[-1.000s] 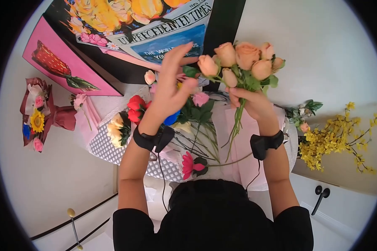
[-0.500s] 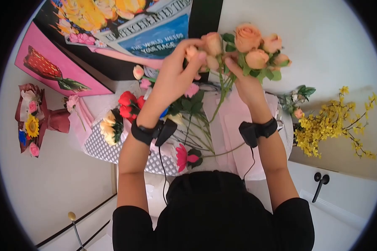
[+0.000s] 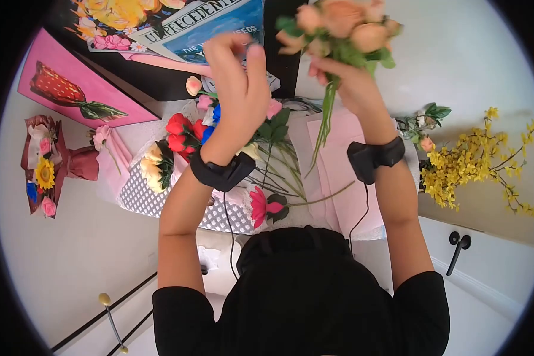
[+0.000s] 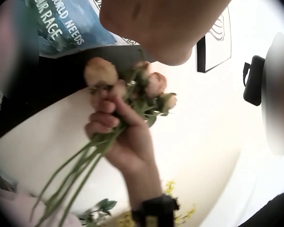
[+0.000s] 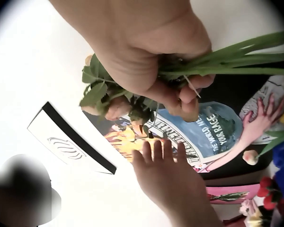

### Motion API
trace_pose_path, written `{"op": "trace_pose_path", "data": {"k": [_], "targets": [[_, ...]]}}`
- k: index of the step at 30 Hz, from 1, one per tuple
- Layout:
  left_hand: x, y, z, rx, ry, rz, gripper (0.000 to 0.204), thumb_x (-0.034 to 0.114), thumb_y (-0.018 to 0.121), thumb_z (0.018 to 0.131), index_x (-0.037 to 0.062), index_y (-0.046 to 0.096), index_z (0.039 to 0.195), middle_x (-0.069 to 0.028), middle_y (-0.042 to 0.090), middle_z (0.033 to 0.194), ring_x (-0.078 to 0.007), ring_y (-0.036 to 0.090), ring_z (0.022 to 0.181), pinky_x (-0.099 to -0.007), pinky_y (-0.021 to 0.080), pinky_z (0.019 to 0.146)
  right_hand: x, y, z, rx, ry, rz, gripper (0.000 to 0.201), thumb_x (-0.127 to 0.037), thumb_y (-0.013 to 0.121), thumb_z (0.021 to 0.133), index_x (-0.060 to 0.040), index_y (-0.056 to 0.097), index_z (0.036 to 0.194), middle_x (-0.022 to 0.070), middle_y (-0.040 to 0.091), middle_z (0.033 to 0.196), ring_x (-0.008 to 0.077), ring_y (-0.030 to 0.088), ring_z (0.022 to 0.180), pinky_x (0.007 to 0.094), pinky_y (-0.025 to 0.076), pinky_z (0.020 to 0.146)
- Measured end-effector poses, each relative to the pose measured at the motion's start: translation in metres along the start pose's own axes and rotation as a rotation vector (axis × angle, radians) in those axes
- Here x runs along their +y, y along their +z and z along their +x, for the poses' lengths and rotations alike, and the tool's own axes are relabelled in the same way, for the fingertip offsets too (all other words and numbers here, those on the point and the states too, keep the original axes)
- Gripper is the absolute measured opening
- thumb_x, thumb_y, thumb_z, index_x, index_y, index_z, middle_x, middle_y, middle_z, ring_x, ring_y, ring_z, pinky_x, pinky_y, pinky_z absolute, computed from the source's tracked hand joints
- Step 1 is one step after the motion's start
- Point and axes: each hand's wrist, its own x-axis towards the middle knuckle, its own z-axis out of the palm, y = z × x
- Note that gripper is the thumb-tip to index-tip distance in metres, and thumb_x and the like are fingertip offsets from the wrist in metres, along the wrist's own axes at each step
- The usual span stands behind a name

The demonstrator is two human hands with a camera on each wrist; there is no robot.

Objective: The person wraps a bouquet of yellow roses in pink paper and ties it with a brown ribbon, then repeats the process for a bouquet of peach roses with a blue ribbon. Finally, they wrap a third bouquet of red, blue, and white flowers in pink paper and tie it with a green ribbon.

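Note:
My right hand [image 3: 360,89] grips a bunch of peach roses [image 3: 345,22] by the upper stems, just under the blooms. The green stems [image 4: 80,175] trail below that fist in the left wrist view. Leaves [image 5: 95,84] and a few blooms show past the same hand in the right wrist view. To the left of the bunch, my left hand [image 3: 240,98] is raised with loosely bent fingers and holds nothing. Its fingers [image 5: 157,150] stand apart from the roses in the right wrist view.
Red roses [image 3: 177,132], cream roses [image 3: 151,167] and a bright pink flower [image 3: 258,207] lie on the table by pink wrapping paper [image 3: 326,160]. A newspaper painting [image 3: 219,35] and a strawberry canvas [image 3: 80,89] stand behind. Yellow blossom branches [image 3: 457,169] are at right.
My left hand reached to a rose on the bunch's left side, then drew back left from it. My right hand has lifted the bunch higher.

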Motion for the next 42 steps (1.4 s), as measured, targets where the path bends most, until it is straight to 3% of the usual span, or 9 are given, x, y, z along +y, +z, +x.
{"op": "trace_pose_path", "data": {"k": [1, 5, 9, 16, 22, 24, 31, 35, 42], "targets": [[0.001, -0.003, -0.011, -0.061, -0.094, -0.028, 0.011, 0.014, 0.047, 0.086, 0.0042, 0.052, 0.085, -0.01, 0.049, 0.078, -0.0241, 0.053, 0.072, -0.0352, 0.043, 0.064, -0.005, -0.006, -0.001, 0.003, -0.001, -0.001, 0.018, -0.012, 0.06, 0.082, 0.0005, 0.06, 0.095, 0.0047, 0.059, 0.071, 0.0094, 0.051, 0.06, 0.0207, 0.038, 0.053], [-0.023, 0.021, -0.085, -1.203, 0.104, -0.114, 0.016, 0.021, 0.057, 0.074, 0.005, 0.055, 0.074, -0.0124, 0.056, 0.07, -0.0323, 0.056, 0.064, -0.042, 0.044, 0.057, -0.031, -0.003, -0.006, 0.072, -0.024, -0.05, 0.023, -0.016, 0.058, 0.085, 0.0013, 0.058, 0.1, 0.0049, 0.057, 0.065, 0.0096, 0.046, 0.048, 0.0215, 0.036, 0.047], [-0.018, 0.036, -0.172, -1.808, 0.389, 0.1, 0.02, 0.026, 0.06, 0.068, 0.0069, 0.063, 0.062, -0.0133, 0.058, 0.059, -0.0349, 0.058, 0.059, -0.0433, 0.046, 0.053, -0.047, 0.009, -0.021, -0.003, 0.013, -0.197, 0.025, -0.018, 0.057, 0.086, 0.0001, 0.056, 0.102, 0.0043, 0.052, 0.058, 0.0076, 0.041, 0.045, 0.0206, 0.032, 0.044], [-0.014, 0.025, -0.215, -1.76, 0.42, 0.161, 0.007, 0.016, 0.062, 0.06, 0.0086, 0.065, 0.061, -0.0097, 0.062, 0.061, -0.0273, 0.062, 0.06, -0.0396, 0.047, 0.049, -0.073, 0.004, -0.037, -0.113, -0.062, -0.041, 0.014, -0.016, 0.057, 0.085, -0.0027, 0.058, 0.082, 0.0062, 0.057, 0.063, 0.0093, 0.046, 0.047, 0.0224, 0.035, 0.043], [0.01, -0.02, -0.068, -1.442, 0.387, 0.505, 0.02, 0.01, 0.055, 0.068, 0.0081, 0.06, 0.088, -0.0114, 0.059, 0.07, -0.0285, 0.062, 0.067, -0.0386, 0.048, 0.054, -0.106, -0.012, -0.055, -0.049, -0.071, -0.139, 0.017, -0.017, 0.051, 0.089, -0.0006, 0.053, 0.083, 0.0084, 0.056, 0.063, 0.0134, 0.048, 0.044, 0.0238, 0.039, 0.04], [-0.005, -0.036, -0.033, -1.34, 0.293, 0.76, 0.01, 0.008, 0.053, 0.07, 0.0082, 0.061, 0.074, -0.0115, 0.058, 0.071, -0.0283, 0.061, 0.066, -0.0381, 0.048, 0.055, -0.123, -0.015, -0.061, 0.033, -0.089, -0.276, 0.016, -0.015, 0.047, 0.09, 0.0009, 0.048, 0.087, 0.0077, 0.049, 0.054, 0.011, 0.036, 0.033, 0.0202, 0.029, 0.032], [-0.112, -0.061, -0.052, -1.154, 0.21, 0.936, 0.016, 0.008, 0.053, 0.073, 0.0059, 0.058, 0.088, -0.0134, 0.056, 0.089, -0.0283, 0.062, 0.075, -0.0387, 0.05, 0.061, -0.126, -0.051, -0.069, 0.048, -0.058, -0.242, 0.013, -0.012, 0.053, 0.086, 0.0, 0.048, 0.089, 0.0027, 0.045, 0.062, 0.0057, 0.031, 0.042, 0.0181, 0.025, 0.037], [-0.078, -0.041, -0.053, -1.095, 0.175, 1.044, 0.012, 0.009, 0.054, 0.074, 0.005, 0.057, 0.084, -0.0117, 0.056, 0.084, -0.0276, 0.062, 0.076, -0.0363, 0.051, 0.061, -0.112, -0.071, -0.077, 0.106, 0.074, -0.275, 0.013, -0.013, 0.055, 0.085, -0.0019, 0.048, 0.088, 0.0023, 0.046, 0.066, 0.0074, 0.036, 0.045, 0.0195, 0.028, 0.037], [-0.054, 0.062, -0.129, -1.146, 0.155, 0.179, 0.019, 0.017, 0.057, 0.075, 0.0048, 0.056, 0.09, -0.0117, 0.058, 0.086, -0.0296, 0.056, 0.087, -0.0406, 0.048, 0.072, -0.092, -0.081, -0.079, 0.12, 0.368, -0.54, 0.019, -0.021, 0.058, 0.084, -0.0036, 0.055, 0.076, 0.0046, 0.055, 0.056, 0.009, 0.04, 0.035, 0.0215, 0.029, 0.034]]}}
